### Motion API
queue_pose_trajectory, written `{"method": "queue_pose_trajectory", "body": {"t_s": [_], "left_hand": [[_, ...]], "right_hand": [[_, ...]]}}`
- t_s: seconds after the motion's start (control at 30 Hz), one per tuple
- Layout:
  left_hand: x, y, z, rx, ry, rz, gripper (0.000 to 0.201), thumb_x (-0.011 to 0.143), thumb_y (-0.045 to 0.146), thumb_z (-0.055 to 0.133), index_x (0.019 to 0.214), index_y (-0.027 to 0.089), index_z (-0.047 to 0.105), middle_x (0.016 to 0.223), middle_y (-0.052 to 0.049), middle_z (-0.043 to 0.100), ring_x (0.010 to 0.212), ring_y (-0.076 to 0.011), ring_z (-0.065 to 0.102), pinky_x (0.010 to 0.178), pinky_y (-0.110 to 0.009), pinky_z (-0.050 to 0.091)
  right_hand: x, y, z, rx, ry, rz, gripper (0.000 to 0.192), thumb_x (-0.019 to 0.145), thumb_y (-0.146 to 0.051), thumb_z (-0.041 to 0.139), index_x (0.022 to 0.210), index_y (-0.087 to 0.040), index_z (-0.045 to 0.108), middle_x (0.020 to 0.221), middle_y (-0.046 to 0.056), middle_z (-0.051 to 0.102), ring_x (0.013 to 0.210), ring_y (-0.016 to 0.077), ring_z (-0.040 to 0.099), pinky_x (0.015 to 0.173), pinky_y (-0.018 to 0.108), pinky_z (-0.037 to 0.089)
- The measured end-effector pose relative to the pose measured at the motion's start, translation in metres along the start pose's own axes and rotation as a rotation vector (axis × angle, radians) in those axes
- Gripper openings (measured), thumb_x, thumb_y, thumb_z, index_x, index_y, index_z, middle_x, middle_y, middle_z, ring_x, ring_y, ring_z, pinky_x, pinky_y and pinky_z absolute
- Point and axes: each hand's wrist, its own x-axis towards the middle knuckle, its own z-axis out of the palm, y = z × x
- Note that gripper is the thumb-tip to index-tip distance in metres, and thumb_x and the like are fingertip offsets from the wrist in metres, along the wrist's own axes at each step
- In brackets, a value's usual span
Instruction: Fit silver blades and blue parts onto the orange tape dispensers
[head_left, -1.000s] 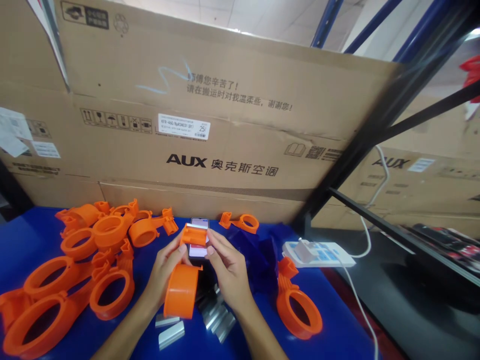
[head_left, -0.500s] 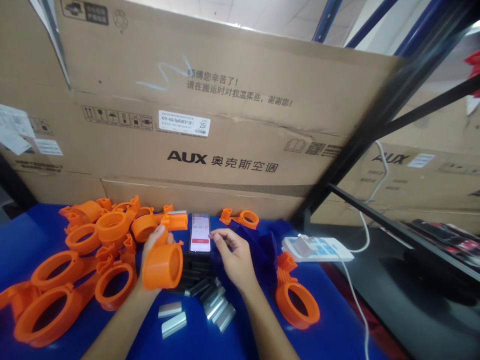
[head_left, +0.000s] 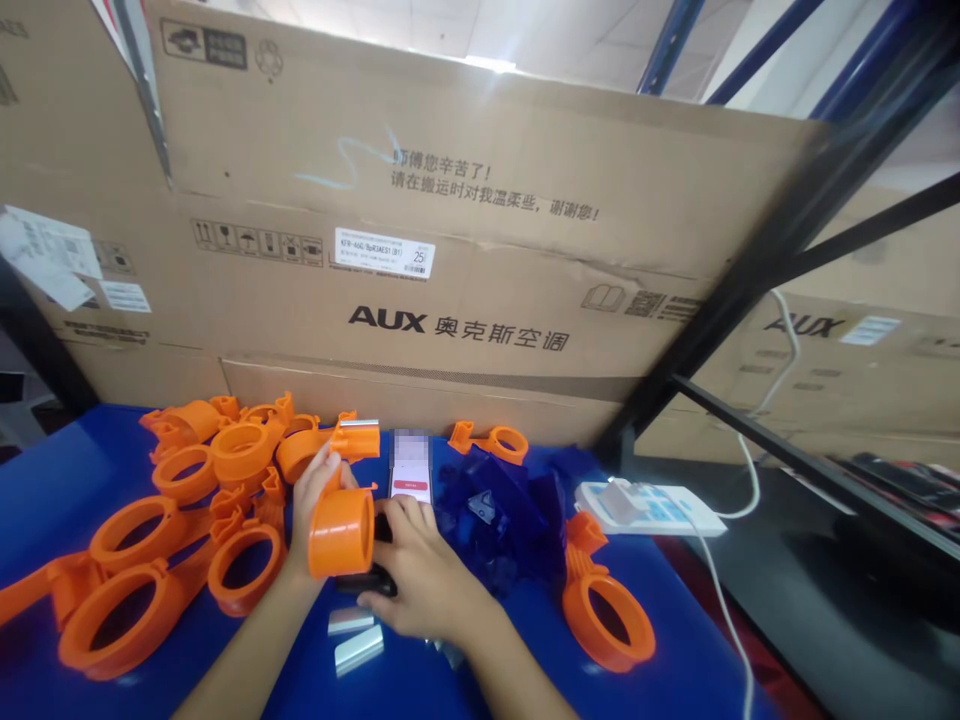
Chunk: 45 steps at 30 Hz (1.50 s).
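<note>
My left hand (head_left: 315,490) is wrapped round the handle of an orange plastic tape dispenser (head_left: 341,535), its ring facing me. Beyond the fingers is an orange head with a silver strip (head_left: 360,423) on top, apparently part of the same dispenser. My right hand (head_left: 420,570) reaches down just right of the ring, its thumb and fingers closed around a black piece (head_left: 367,580) at the pile; the fingers partly hide it. Two short silver metal pieces (head_left: 358,650) lie on the blue table in front. Behind my right fingers stands a phone (head_left: 411,470) with a lit screen.
Several orange dispensers (head_left: 244,455) are heaped at the left. Another dispenser (head_left: 508,443) lies at the back, one more (head_left: 609,620) at the right. Dark blue plastic pieces (head_left: 510,510) lie right of my hand. A white power strip (head_left: 649,507) trails cables. A large cardboard box (head_left: 465,390) stands behind.
My right hand has moved from beside the phone down and left onto the black pieces, covering most of them. My left hand keeps holding the dispenser. The view has shifted slightly.
</note>
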Motion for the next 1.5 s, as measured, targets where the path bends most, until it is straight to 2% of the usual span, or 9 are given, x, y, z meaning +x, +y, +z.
{"method": "queue_pose_trajectory", "body": {"t_s": [0.2, 0.37, 0.47, 0.57, 0.67, 0.83, 1.17, 1.4, 1.5], "left_hand": [[-0.004, 0.001, 0.0, -0.009, -0.045, -0.012, 0.04, 0.086, 0.052, 0.071, 0.068, 0.021, 0.054, 0.061, 0.003, 0.054, 0.054, -0.0126, 0.048, 0.057, -0.028, 0.042], [-0.007, 0.004, 0.003, 0.011, -0.046, 0.014, 0.039, 0.082, 0.055, 0.074, 0.069, 0.022, 0.058, 0.061, 0.001, 0.056, 0.054, -0.0146, 0.048, 0.055, -0.029, 0.043], [-0.013, 0.001, 0.009, 0.049, -0.043, -0.018, 0.034, 0.082, 0.054, 0.076, 0.09, 0.022, 0.067, 0.061, 0.002, 0.057, 0.052, -0.0148, 0.048, 0.053, -0.028, 0.043], [-0.024, -0.004, 0.017, 0.089, -0.09, -0.091, 0.052, 0.083, 0.051, 0.076, 0.124, 0.021, 0.066, 0.063, 0.003, 0.06, 0.052, -0.0139, 0.051, 0.052, -0.025, 0.043], [-0.035, -0.01, 0.026, 0.114, -0.176, -0.133, 0.065, 0.081, 0.047, 0.078, 0.137, 0.02, 0.06, 0.067, 0.002, 0.063, 0.057, -0.0144, 0.056, 0.056, -0.024, 0.049], [-0.042, -0.018, 0.031, 0.133, -0.224, -0.129, 0.062, 0.083, 0.045, 0.077, 0.139, 0.023, 0.06, 0.072, 0.001, 0.063, 0.064, -0.0149, 0.058, 0.061, -0.024, 0.052], [-0.036, -0.024, 0.025, 0.307, -0.244, -0.041, 0.059, 0.088, 0.046, 0.072, 0.141, 0.023, 0.058, 0.084, -0.003, 0.07, 0.071, -0.019, 0.063, 0.069, -0.029, 0.052], [-0.036, -0.021, 0.026, 0.401, -0.208, 0.002, 0.059, 0.083, 0.043, 0.077, 0.137, 0.023, 0.064, 0.073, 0.0, 0.067, 0.066, -0.0186, 0.06, 0.065, -0.028, 0.049], [-0.033, -0.021, 0.024, 0.354, -0.197, -0.013, 0.059, 0.082, 0.042, 0.077, 0.136, 0.022, 0.065, 0.074, -0.001, 0.069, 0.068, -0.02, 0.062, 0.066, -0.03, 0.05]], "right_hand": [[-0.001, 0.003, -0.003, 0.06, 0.087, -0.029, 0.022, 0.08, -0.027, 0.078, 0.099, -0.021, 0.069, 0.125, 0.009, 0.056, 0.121, 0.03, 0.047, 0.104, 0.043, 0.04], [-0.007, 0.02, -0.028, 0.129, 0.324, 0.021, 0.021, 0.074, -0.015, 0.078, 0.086, -0.023, 0.063, 0.118, 0.004, 0.065, 0.116, 0.0268, 0.055, 0.098, 0.041, 0.043], [-0.011, 0.03, -0.039, 0.174, 0.503, 0.084, 0.012, 0.086, -0.016, 0.069, 0.094, -0.023, 0.063, 0.101, 0.003, 0.069, 0.096, 0.0214, 0.063, 0.087, 0.035, 0.048], [-0.015, 0.033, -0.04, 0.206, 0.64, 0.134, 0.005, 0.095, -0.023, 0.064, 0.1, -0.023, 0.065, 0.088, 0.002, 0.068, 0.075, 0.017, 0.062, 0.071, 0.029, 0.049], [-0.017, 0.032, -0.036, 0.177, 0.735, 0.16, 0.011, 0.097, -0.027, 0.063, 0.106, -0.023, 0.066, 0.082, 0.001, 0.067, 0.067, 0.016, 0.06, 0.063, 0.027, 0.048], [-0.016, 0.035, -0.034, 0.036, 0.719, 0.091, 0.018, 0.099, -0.028, 0.063, 0.115, -0.022, 0.07, 0.084, 0.004, 0.069, 0.074, 0.0189, 0.065, 0.066, 0.029, 0.051], [-0.017, 0.036, -0.035, -0.006, 0.684, 0.066, 0.024, 0.101, -0.028, 0.061, 0.123, -0.021, 0.069, 0.096, 0.009, 0.072, 0.082, 0.0205, 0.07, 0.069, 0.03, 0.057], [-0.013, 0.034, -0.03, 0.054, 0.717, 0.114, 0.023, 0.102, -0.027, 0.059, 0.121, -0.021, 0.07, 0.092, 0.008, 0.071, 0.077, 0.0201, 0.068, 0.072, 0.032, 0.059], [-0.012, 0.032, -0.029, 0.085, 0.691, 0.085, 0.026, 0.102, -0.024, 0.056, 0.124, -0.023, 0.07, 0.1, 0.01, 0.073, 0.087, 0.0222, 0.07, 0.076, 0.034, 0.06]]}}
